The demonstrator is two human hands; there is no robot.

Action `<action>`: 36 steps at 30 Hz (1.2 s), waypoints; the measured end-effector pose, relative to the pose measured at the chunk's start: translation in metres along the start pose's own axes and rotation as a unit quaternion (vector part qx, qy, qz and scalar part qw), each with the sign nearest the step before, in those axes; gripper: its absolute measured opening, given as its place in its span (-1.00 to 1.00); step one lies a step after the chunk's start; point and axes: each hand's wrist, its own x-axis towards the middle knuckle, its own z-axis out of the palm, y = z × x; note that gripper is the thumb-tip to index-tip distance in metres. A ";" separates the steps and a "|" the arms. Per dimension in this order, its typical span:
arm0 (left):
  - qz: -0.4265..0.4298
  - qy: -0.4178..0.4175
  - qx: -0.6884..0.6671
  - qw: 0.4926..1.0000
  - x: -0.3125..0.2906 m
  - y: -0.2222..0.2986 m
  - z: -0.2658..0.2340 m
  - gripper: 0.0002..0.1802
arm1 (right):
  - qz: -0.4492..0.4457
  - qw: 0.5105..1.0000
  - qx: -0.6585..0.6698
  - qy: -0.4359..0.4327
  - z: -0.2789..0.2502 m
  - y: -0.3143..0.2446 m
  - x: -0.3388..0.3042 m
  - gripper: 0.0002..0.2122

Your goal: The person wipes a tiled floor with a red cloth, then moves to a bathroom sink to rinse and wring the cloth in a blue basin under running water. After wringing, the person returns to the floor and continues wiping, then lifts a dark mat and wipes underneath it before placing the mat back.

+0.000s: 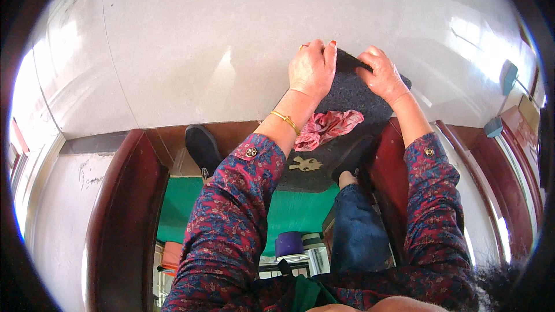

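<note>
A dark grey floor mat (pixel 354 93) lies across the doorway, its far end lifted and folded between my hands. My left hand (pixel 313 70) is closed on the mat's far left corner, fingers curled and partly hidden. Close by on the right, my right hand (pixel 383 76) grips the same far edge, the thumb beneath my view. On the mat, just nearer than my hands, rests a crumpled pink and white cloth (pixel 328 129) with darker red patches. Below the cloth a beige animal-shaped motif (pixel 305 164) shows on the mat.
Reddish-brown door frame posts (pixel 124 219) stand on both sides. Pale, glossy floor (pixel 191 40) spreads beyond the threshold; green flooring (pixel 300 214) lies on the near side. A black shoe (pixel 202 147) is at the left, another (pixel 354 156) on the mat. A long-handled dustpan (pixel 509 78) stands far right.
</note>
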 end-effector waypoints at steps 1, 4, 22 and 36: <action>0.043 0.011 0.027 0.999 0.003 0.003 0.000 -0.62 | 0.000 1.000 0.003 -0.015 0.000 -0.002 -0.001 -0.84; 0.053 -0.053 0.060 0.995 0.007 0.022 0.005 -0.63 | -0.002 1.000 0.020 -0.007 -0.001 -0.010 -0.006 -0.84; -0.292 -0.015 -0.433 0.853 0.052 -0.045 -0.191 -0.61 | 0.071 0.996 -0.036 0.038 0.010 -0.026 -0.009 -0.84; -0.186 0.320 -0.259 0.892 0.080 -0.156 -0.494 -0.60 | 0.097 0.984 -0.135 0.057 0.026 -0.019 -0.001 -0.80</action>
